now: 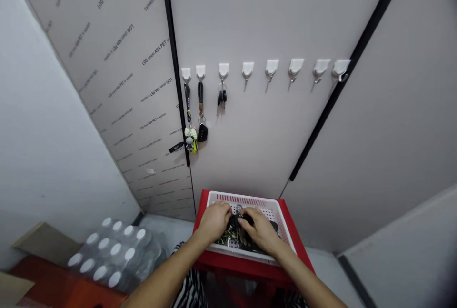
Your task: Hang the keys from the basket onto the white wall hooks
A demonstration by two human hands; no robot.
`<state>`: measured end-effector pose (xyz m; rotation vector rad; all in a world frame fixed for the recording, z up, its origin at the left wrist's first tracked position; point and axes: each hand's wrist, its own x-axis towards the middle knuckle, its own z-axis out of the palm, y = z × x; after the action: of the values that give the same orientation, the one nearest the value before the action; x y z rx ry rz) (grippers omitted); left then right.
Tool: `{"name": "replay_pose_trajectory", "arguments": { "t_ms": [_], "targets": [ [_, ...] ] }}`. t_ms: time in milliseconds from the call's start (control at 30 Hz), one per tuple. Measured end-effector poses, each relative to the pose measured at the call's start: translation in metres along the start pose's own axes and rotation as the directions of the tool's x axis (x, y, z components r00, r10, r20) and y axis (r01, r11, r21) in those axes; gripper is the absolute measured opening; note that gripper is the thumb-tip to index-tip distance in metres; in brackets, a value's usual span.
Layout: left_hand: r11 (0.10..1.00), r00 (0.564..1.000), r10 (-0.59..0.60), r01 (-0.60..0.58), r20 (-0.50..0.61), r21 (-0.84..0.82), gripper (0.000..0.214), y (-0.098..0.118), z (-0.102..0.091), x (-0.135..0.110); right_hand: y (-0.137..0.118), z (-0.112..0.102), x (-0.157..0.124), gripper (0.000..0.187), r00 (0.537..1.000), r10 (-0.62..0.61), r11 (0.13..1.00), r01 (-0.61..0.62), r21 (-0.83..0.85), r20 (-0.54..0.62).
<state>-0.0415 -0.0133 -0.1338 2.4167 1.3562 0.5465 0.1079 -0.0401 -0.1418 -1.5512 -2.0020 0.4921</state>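
Observation:
Both my hands are inside a white plastic basket (285,232) that holds a jumble of keys and key rings (233,241). My left hand (217,220), fingers curled and pinched together, is at the left of the pile; what it grips is hidden. My right hand (260,227) closes thumb and fingers around a black item at the middle of the pile, too small and covered to name. On the wall ahead hang a strap with a figure charm (190,141), a braided strap with a black car key (202,133), and a small bunch of keys (222,97).
The basket stands on a red stool (300,246). A row of white adhesive hooks (272,66) runs along the wall, the three leftmost carrying keys. At lower left, shrink-wrapped bottles with white caps (116,249) stand beside a cardboard piece (44,243). Black strips (321,117) edge the wall panels.

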Motion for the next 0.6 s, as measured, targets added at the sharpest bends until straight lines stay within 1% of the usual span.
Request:
{"name": "replay_pose_trajectory", "arguments": {
  "t_ms": [100,200,267,367,467,533,600],
  "targets": [
    [0.987,0.994,-0.053,0.037,-0.093,-0.159,0.015,-0.003,0.0,0.0,0.002,0.0,0.002,0.025,0.998,0.046,0.999,-0.045,0.029,-0.042],
    [0.948,0.979,-0.129,0.076,-0.157,-0.308,0.016,-0.006,-0.001,0.0,0.001,0.002,0.004,0.031,0.997,0.069,0.996,-0.067,0.051,-0.044],
    [0.926,0.975,-0.15,0.08,-0.165,-0.369,0.016,-0.007,-0.001,0.0,-0.002,0.003,0.006,0.032,0.996,0.081,0.993,-0.077,0.084,-0.047],
    [0.904,0.982,-0.118,0.044,-0.15,-0.424,0.014,-0.007,-0.003,-0.001,-0.008,0.003,0.009,0.028,0.996,0.084,0.979,-0.075,0.19,-0.037],
    [0.883,0.986,-0.096,0.02,-0.138,-0.469,0.013,-0.006,-0.005,-0.002,-0.016,0.002,0.013,0.031,0.999,0.025,0.953,-0.034,0.303,0.034],
    [0.869,0.985,-0.092,0.008,-0.144,-0.495,0.013,-0.006,-0.005,-0.002,-0.019,0.002,0.017,0.029,0.996,-0.038,0.93,0.004,0.367,0.086],
    [0.858,0.983,-0.095,0.002,-0.156,-0.513,0.012,-0.006,-0.005,-0.002,-0.02,0.003,0.019,0.026,0.99,-0.071,0.905,0.013,0.425,0.121]
  ]
}}
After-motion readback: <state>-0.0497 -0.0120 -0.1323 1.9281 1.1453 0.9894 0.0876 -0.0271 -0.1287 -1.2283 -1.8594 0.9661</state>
